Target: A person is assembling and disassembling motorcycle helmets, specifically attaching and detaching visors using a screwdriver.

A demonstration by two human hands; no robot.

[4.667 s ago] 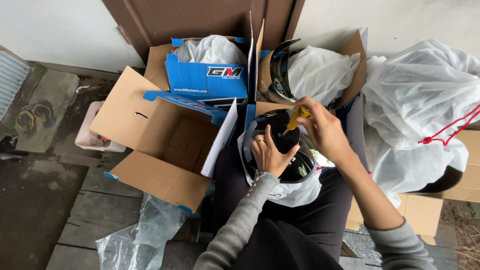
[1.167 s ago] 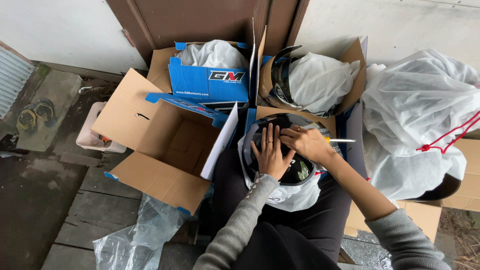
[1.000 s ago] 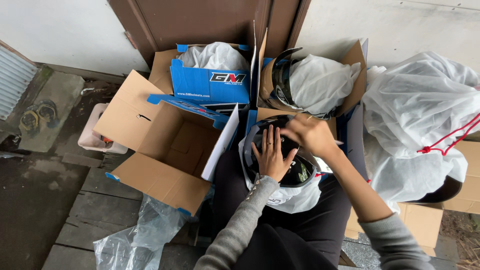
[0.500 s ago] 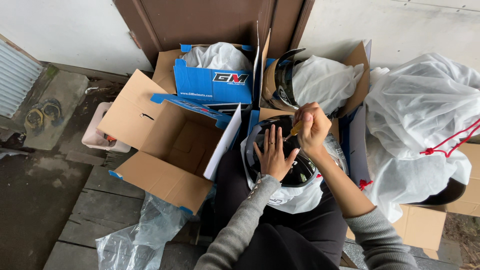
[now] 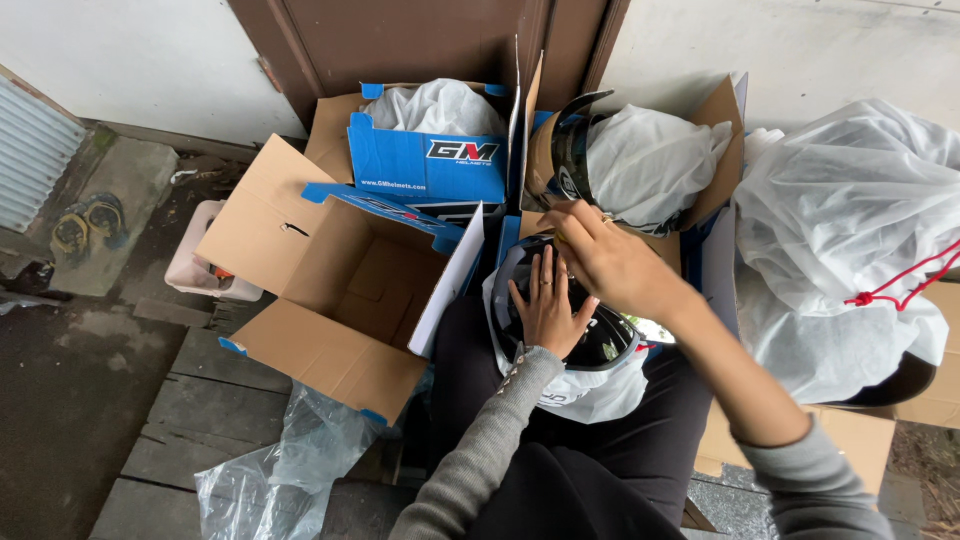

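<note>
Seen from above, a seated person in grey sleeves and dark trousers holds a glossy black helmet (image 5: pixel 590 335) on the lap, still partly nested in its white cloth bag (image 5: pixel 590 395). The left hand (image 5: pixel 548 308) lies flat on the helmet's crown with fingers spread wide, gripping nothing, just pressing down to steady it. The right hand (image 5: pixel 608 262) hovers over the helmet's far upper edge, fingers drawn narrowly together in a pinch around something small and yellowish; it is almost wholly hidden by the fingers, so what it is cannot be told. The helmet sits directly beneath and slightly toward the body from the right hand, with its long axis running roughly away from the person. The left hand is already touching it, while the right is just above the rim, and whether it touches the shell cannot be made out. To the left an open cardboard box (image 5: pixel 335 290) with blue trim stands empty-mouthed; behind it a blue box (image 5: pixel 425 165) holds a white-wrapped bundle. Another box (image 5: pixel 715 130) beyond the hands holds a second helmet with a dark visor (image 5: pixel 570 150) in white cloth. A large white bag with a red drawstring (image 5: pixel 850 250) is at right, cut off by the frame edge.
</note>
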